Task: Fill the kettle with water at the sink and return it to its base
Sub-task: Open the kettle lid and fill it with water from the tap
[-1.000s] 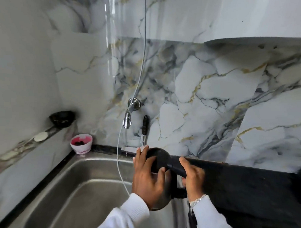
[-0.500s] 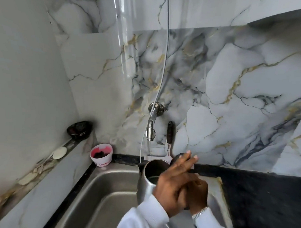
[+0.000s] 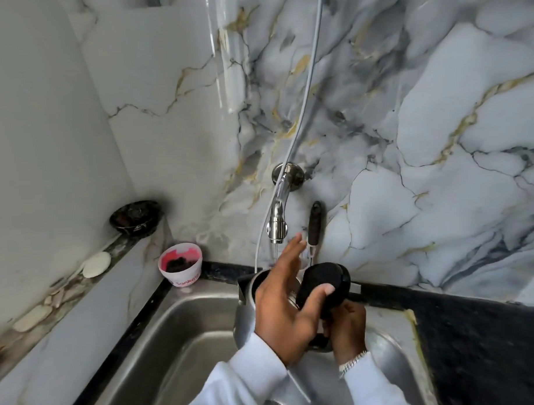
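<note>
**Kettle held under the running tap, much of it hidden by the hands**

The left hand (image 3: 286,307) covers most of the mouth of the steel kettle with black lid and handle (image 3: 244,312), so the water level inside cannot be made out. Its fingers are spread and reach up toward the chrome wall tap (image 3: 278,214), while its thumb presses on the flipped-up round black lid (image 3: 326,283). The right hand (image 3: 346,330) is closed around the kettle's black handle, which is nearly all hidden behind the two hands. The kettle is held over the stainless steel sink (image 3: 179,341), at its back edge, directly below the tap spout. A thin stream of water (image 3: 275,252) falls from the spout; where it lands is screened by the left hand. Both white sleeves are cut off by the bottom of the view, and a silver bracelet (image 3: 353,361) shows at the right wrist.

A thin white hose (image 3: 305,110) hangs down the marble wall and passes beside the tap. A black-handled utensil (image 3: 314,225) leans against the wall just right of the tap, its lower end hidden. At the sink's back left corner stands a white and pink cup (image 3: 180,264) with something dark inside. On the left ledge (image 3: 66,288) sit a black bowl (image 3: 136,217) and a pale oval soap (image 3: 96,264). A dark tabletop (image 3: 476,346) runs right of the sink.
</note>
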Tool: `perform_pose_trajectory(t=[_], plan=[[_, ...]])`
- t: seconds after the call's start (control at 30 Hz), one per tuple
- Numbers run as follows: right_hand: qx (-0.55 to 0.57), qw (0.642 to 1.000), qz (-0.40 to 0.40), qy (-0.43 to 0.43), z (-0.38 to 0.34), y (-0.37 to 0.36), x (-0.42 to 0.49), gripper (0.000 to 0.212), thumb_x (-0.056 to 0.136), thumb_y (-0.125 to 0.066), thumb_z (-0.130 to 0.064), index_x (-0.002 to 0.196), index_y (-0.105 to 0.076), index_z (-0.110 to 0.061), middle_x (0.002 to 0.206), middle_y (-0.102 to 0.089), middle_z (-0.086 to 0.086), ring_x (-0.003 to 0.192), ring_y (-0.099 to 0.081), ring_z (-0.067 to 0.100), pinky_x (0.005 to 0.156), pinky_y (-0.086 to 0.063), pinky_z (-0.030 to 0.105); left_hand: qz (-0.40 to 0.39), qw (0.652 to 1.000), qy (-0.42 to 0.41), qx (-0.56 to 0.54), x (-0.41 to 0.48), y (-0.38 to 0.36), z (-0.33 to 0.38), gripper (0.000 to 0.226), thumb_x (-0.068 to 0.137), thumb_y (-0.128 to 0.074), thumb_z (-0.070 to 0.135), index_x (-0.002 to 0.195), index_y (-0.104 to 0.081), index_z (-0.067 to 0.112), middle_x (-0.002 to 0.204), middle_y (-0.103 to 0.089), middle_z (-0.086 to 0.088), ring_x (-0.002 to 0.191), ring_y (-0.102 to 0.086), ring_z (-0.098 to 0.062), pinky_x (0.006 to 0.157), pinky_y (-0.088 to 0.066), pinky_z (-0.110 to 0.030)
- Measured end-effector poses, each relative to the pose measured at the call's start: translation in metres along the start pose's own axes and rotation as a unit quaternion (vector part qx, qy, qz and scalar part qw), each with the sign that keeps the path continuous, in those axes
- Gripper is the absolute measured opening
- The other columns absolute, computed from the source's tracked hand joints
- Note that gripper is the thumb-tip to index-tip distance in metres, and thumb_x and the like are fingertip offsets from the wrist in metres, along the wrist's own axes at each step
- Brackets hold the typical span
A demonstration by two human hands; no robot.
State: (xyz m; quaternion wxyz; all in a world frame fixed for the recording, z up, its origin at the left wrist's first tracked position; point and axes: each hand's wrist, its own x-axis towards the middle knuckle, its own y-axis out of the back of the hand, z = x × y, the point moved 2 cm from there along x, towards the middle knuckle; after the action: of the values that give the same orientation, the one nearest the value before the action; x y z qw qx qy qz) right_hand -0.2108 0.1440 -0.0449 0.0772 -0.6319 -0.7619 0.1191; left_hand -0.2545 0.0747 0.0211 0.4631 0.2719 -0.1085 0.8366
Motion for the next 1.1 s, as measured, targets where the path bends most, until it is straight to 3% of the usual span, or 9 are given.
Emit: perform_pose_trajectory(t=[0.07, 0.2, 0.27, 0.37, 0.5, 0.6, 0.7, 0.83, 1.1], plan=[[0.016, 0.997, 0.074, 0.006, 0.010, 0.054, 0.000, 0.028, 0.060, -0.055, -0.011, 0.042, -0.039, 0.003, 0.044, -0.035, 0.007, 0.032, -0.026, 0.014, 0.038, -0.018, 0.019, 0.046, 0.999, -0.002, -0.010, 0.010, 0.013, -0.005, 0.047, 0.084, -0.060, 0.014, 0.129, -0.051, 0.026, 0.138, -0.056, 0.004, 0.124, -0.055, -0.008, 0.108, -0.042, -0.036], [-0.040, 0.997, 0.036, 0.047, 0.018, 0.050, 0.008, 0.038, 0.061, -0.051, -0.013, 0.042, -0.034, 0.015, 0.048, -0.037, 0.014, 0.032, -0.026, 0.016, 0.038, -0.020, 0.023, 0.122, 0.984, 0.054, 0.115, 0.050, 0.040, -0.022, 0.039, 0.086, -0.047, 0.010, 0.121, -0.059, 0.020, 0.123, -0.067, -0.010, 0.115, -0.063, -0.021, 0.104, -0.047, -0.039], [-0.031, 0.998, 0.024, 0.055, 0.017, 0.057, 0.015, 0.038, 0.061, -0.050, -0.013, 0.041, -0.034, 0.014, 0.048, -0.037, 0.015, 0.032, -0.026, 0.017, 0.039, -0.021, 0.024, 0.073, 0.976, 0.117, 0.168, 0.072, 0.049, -0.030, 0.031, 0.088, -0.049, 0.008, 0.115, -0.065, 0.012, 0.111, -0.072, -0.012, 0.106, -0.067, -0.024, 0.101, -0.050, -0.041], [-0.041, 0.997, 0.037, 0.046, 0.018, 0.056, 0.022, 0.039, 0.062, -0.051, -0.015, 0.042, -0.034, 0.014, 0.048, -0.037, 0.015, 0.035, -0.026, 0.020, 0.040, -0.021, 0.024, -0.004, 0.974, 0.181, 0.134, 0.093, 0.052, -0.037, 0.024, 0.086, -0.055, -0.002, 0.100, -0.072, 0.008, 0.098, -0.076, -0.014, 0.094, -0.071, -0.022, 0.098, -0.052, -0.041], [-0.032, 0.998, 0.037, 0.050, 0.021, 0.055, 0.032, 0.039, 0.061, -0.050, -0.015, 0.042, -0.034, 0.015, 0.047, -0.038, 0.013, 0.032, -0.027, 0.017, 0.041, -0.021, 0.024, -0.017, 0.970, 0.227, 0.085, 0.110, 0.055, -0.041, 0.014, 0.079, -0.064, -0.008, 0.093, -0.069, -0.008, 0.096, -0.072, -0.027, 0.067, -0.068, -0.013, 0.077, -0.058, -0.026], [-0.031, 0.998, 0.031, 0.051, 0.019, 0.050, 0.036, 0.039, 0.062, -0.051, -0.014, 0.042, -0.034, 0.015, 0.048, -0.038, 0.013, 0.031, -0.028, 0.016, 0.041, -0.022, 0.024, -0.055, 0.961, 0.256, 0.090, 0.121, 0.058, -0.041, 0.015, 0.077, -0.066, -0.008, 0.092, -0.068, -0.012, 0.085, -0.071, -0.024, 0.072, -0.066, -0.024, 0.081, -0.058, -0.036], [-0.031, 0.997, 0.028, 0.063, 0.018, 0.045, 0.040, 0.040, 0.063, -0.051, -0.015, 0.043, -0.035, 0.016, 0.046, -0.038, 0.012, 0.030, -0.029, 0.015, 0.040, -0.023, 0.024, -0.092, 0.955, 0.269, 0.088, 0.128, 0.060, -0.041, 0.011, 0.077, -0.066, -0.008, 0.088, -0.067, -0.009, 0.071, -0.067, -0.011, 0.058, -0.064, -0.013, 0.067, -0.059, -0.026], [-0.032, 0.997, 0.028, 0.063, 0.016, 0.043, 0.040, 0.038, 0.064, -0.051, -0.017, 0.042, -0.040, 0.012, 0.031, -0.033, 0.006, 0.030, -0.029, 0.015, 0.040, -0.024, 0.024, -0.106, 0.951, 0.285, 0.064, 0.133, 0.060, -0.044, 0.016, 0.077, -0.063, -0.012, 0.093, -0.064, -0.013, 0.071, -0.064, -0.012, 0.053, -0.063, -0.011, 0.057, -0.058, -0.019], [-0.027, 0.997, 0.034, 0.062, 0.019, 0.042, 0.044, 0.029, 0.065, -0.052, -0.017, 0.042, -0.043, -0.002, 0.030, -0.033, 0.004, 0.029, -0.029, 0.014, 0.040, -0.022, 0.023, -0.122, 0.951, 0.274, 0.074, 0.137, 0.060, -0.047, 0.010, 0.076, -0.066, -0.010, 0.086, -0.067, -0.011, 0.069, -0.066, -0.012, 0.059, -0.065, -0.017, 0.061, -0.060, -0.022]])
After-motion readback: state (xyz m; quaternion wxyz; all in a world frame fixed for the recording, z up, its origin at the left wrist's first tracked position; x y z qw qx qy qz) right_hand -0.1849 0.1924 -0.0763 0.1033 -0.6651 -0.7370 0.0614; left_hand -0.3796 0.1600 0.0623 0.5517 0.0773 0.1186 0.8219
